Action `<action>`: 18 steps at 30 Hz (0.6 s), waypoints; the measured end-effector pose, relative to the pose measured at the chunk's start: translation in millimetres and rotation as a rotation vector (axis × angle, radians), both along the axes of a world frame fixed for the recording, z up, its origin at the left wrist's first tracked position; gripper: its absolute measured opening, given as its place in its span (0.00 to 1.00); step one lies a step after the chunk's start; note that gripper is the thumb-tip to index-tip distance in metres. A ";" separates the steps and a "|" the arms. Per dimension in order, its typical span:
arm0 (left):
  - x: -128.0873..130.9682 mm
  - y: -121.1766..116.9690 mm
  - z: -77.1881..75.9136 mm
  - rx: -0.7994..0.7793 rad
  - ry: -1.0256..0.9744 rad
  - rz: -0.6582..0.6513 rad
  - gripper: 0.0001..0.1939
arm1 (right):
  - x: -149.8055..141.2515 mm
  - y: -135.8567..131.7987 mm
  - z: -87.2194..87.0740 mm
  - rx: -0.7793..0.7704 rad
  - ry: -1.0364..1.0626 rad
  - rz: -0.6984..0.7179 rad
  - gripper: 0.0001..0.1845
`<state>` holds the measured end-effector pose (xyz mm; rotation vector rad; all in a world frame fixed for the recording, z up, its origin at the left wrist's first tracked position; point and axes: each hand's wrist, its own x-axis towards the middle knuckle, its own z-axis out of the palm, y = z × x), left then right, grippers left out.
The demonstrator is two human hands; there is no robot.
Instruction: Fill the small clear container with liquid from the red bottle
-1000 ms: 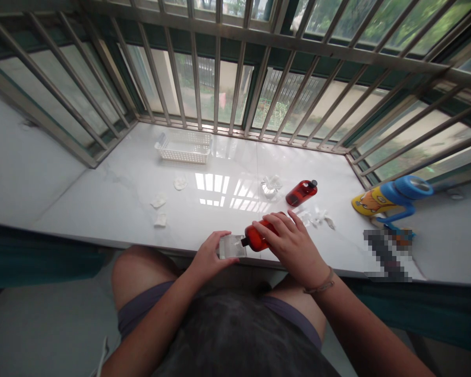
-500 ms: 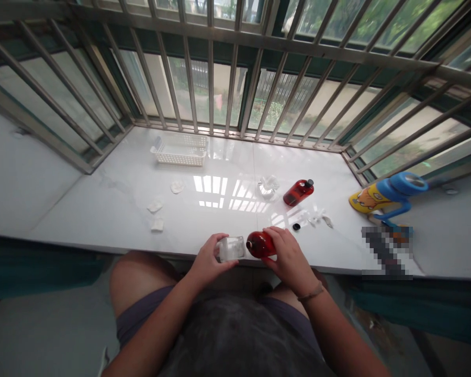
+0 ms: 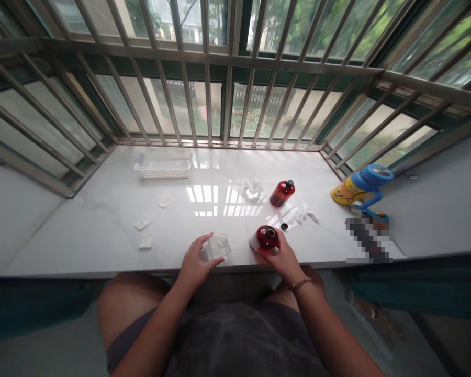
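Gripping the uncapped red bottle (image 3: 266,239) upright at the near edge of the white marble sill (image 3: 102,220), my right hand (image 3: 283,257) wraps its lower body, while my left hand (image 3: 193,263) curls closed around the clear square container (image 3: 216,247) at its 9 o'clock, well apart. The bottle looks like light, smooth plastic, likely slippery, so I judge mid-body the safest hold. Its small black cap (image 3: 284,226) lies at 1 o'clock, a second red bottle (image 3: 281,192) farther on.

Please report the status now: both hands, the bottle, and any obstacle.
Left hand holds clear container. Right hand grips red bottle, upright, uncapped. Small black cap lies loose beside it; second red bottle behind.
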<state>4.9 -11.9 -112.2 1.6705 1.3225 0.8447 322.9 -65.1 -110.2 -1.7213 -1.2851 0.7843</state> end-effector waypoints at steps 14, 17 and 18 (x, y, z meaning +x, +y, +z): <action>-12.1 18.2 -8.7 0.256 0.203 -0.054 0.36 | 67.1 5.7 -23.1 0.240 -0.453 -0.147 0.26; -14.2 18.5 -8.8 0.280 0.254 -0.070 0.38 | 79.5 18.6 -23.7 0.197 -0.524 -0.179 0.24; -14.1 17.7 -7.6 0.297 0.265 -0.066 0.40 | 82.0 22.6 -24.2 0.183 -0.537 -0.181 0.24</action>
